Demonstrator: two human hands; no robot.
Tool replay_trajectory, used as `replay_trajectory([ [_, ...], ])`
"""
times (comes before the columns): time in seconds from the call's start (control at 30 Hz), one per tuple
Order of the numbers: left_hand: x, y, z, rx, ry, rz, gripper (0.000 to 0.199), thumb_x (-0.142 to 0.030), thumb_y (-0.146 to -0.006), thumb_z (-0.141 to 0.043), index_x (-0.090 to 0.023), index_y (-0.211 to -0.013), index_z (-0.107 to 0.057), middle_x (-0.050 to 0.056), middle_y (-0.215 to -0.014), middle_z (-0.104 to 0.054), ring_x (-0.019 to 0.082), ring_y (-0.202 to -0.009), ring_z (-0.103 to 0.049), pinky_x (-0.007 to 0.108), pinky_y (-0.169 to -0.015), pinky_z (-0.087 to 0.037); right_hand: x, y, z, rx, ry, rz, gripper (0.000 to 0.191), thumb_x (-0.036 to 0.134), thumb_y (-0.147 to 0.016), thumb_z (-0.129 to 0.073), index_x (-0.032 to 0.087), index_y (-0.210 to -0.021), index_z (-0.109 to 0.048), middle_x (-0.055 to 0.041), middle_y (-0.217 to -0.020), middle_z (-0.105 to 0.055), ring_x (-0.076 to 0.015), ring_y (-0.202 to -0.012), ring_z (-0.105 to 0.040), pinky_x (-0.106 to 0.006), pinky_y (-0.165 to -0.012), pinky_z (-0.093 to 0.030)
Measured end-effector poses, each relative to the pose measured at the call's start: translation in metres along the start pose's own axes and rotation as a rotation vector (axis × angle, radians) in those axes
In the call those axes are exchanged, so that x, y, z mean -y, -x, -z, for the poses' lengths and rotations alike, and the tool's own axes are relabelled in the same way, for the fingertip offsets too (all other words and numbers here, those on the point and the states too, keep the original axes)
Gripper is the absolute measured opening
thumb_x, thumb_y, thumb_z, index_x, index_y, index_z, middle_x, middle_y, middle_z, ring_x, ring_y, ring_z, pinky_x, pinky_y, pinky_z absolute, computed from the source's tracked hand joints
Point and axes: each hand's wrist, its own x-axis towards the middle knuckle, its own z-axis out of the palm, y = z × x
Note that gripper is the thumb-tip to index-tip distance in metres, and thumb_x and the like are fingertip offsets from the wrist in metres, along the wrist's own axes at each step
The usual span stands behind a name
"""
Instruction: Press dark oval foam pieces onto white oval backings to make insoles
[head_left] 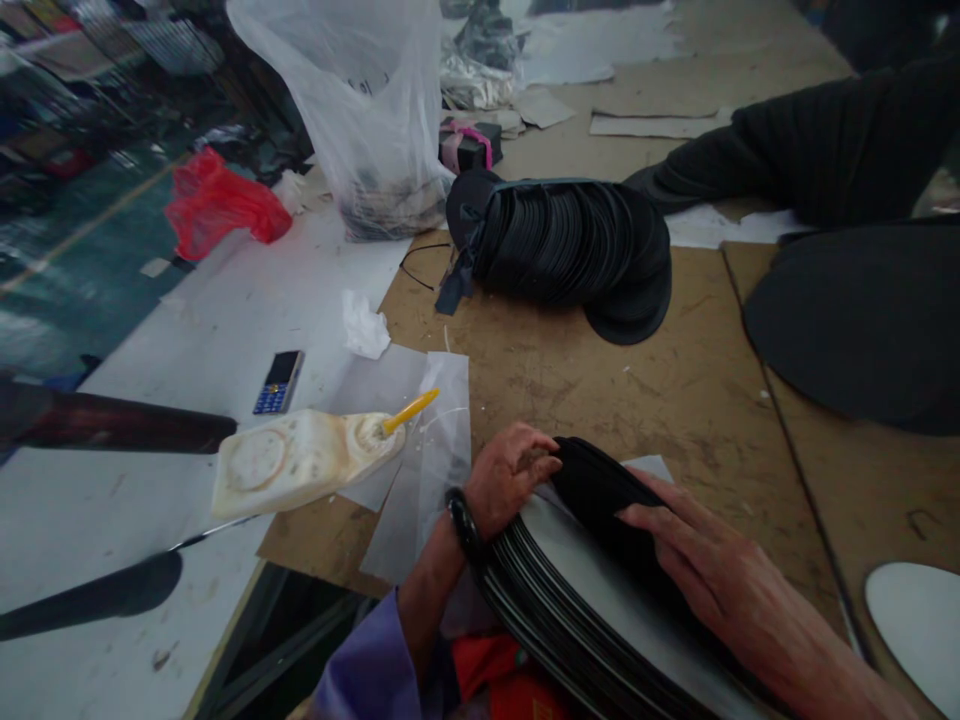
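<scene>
In front of me a stack of thin insoles (555, 620), black with pale faces, slants up from the bottom edge. A black insole (600, 490) lies at its top, partly lifted off the pale face below. My left hand (514, 475), with a dark bangle at the wrist, has its fingers bent and closed on the far tip of this insole. My right hand (705, 560) grips its right edge, thumb on the near face and fingers along the far side. The fingertips of the right hand are partly hidden.
A white plastic bottle (281, 465) with a yellow-handled tool lies left, near a phone (278, 382) and crumpled tissue (365, 325). Behind are a tied bundle of black insoles (562, 240) and a plastic bag (367, 110). Black pieces (862, 320) and a white piece (919, 630) lie right.
</scene>
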Motion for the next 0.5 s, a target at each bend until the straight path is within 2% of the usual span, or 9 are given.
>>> replay_trajectory([
  [0.03,-0.005,0.008,0.005,-0.046,-0.074,-0.057,0.018,-0.036,-0.080,-0.060,-0.019,-0.085,-0.064,0.003,-0.090,-0.059,0.016,-0.089,-0.052,0.029,-0.084,-0.039,0.000,0.000,0.001,0.000,-0.010,-0.005,0.033,0.015,-0.087,-0.035,0.027,-0.107,-0.058,-0.0045,-0.136,-0.046,-0.0200,-0.110,-0.056,-0.032,-0.086,-0.053],
  [0.07,-0.010,0.016,0.010,-0.037,-0.125,-0.103,0.017,-0.035,-0.080,-0.060,-0.020,-0.085,-0.065,0.003,-0.090,-0.059,0.016,-0.089,-0.053,0.029,-0.085,-0.039,0.001,-0.001,0.002,0.006,-0.020,-0.009,0.033,0.016,-0.087,-0.035,0.026,-0.108,-0.059,-0.0049,-0.136,-0.046,-0.0199,-0.110,-0.057,-0.033,-0.086,-0.053],
  [0.17,-0.017,0.038,0.021,0.221,-0.171,-0.093,0.019,-0.038,-0.079,-0.063,-0.022,-0.089,-0.066,0.003,-0.098,-0.062,0.017,-0.096,-0.055,0.030,-0.090,-0.039,0.002,0.000,0.003,0.058,-0.053,-0.013,0.031,0.022,-0.087,-0.040,0.028,-0.111,-0.059,-0.0043,-0.136,-0.046,-0.0205,-0.112,-0.055,-0.035,-0.089,-0.050],
  [0.23,-0.014,0.045,0.023,0.321,-0.220,-0.025,0.025,-0.039,-0.078,-0.064,-0.025,-0.097,-0.065,0.003,-0.110,-0.060,0.019,-0.106,-0.052,0.032,-0.096,-0.035,0.004,0.001,0.003,0.130,-0.079,-0.034,0.029,0.032,-0.087,-0.047,0.030,-0.113,-0.060,-0.0035,-0.140,-0.042,-0.0230,-0.116,-0.051,-0.038,-0.093,-0.047],
  [0.37,-0.002,0.046,0.022,0.331,-0.232,0.039,0.031,-0.043,-0.081,-0.058,-0.024,-0.104,-0.063,0.005,-0.117,-0.056,0.020,-0.113,-0.047,0.034,-0.101,-0.031,0.012,0.004,0.004,0.306,-0.141,-0.097,0.043,0.050,-0.075,-0.061,0.033,-0.114,-0.061,-0.0026,-0.145,-0.033,-0.0297,-0.120,-0.046,-0.043,-0.095,-0.044],
  [0.5,0.006,0.048,0.016,0.302,-0.171,0.094,0.039,-0.047,-0.080,-0.056,-0.024,-0.110,-0.059,0.006,-0.124,-0.051,0.022,-0.118,-0.044,0.036,-0.103,-0.029,0.018,0.005,0.004,0.362,-0.150,-0.143,0.049,0.049,-0.072,-0.064,0.035,-0.118,-0.058,-0.0016,-0.148,-0.027,-0.0299,-0.124,-0.042,-0.044,-0.098,-0.040],
])
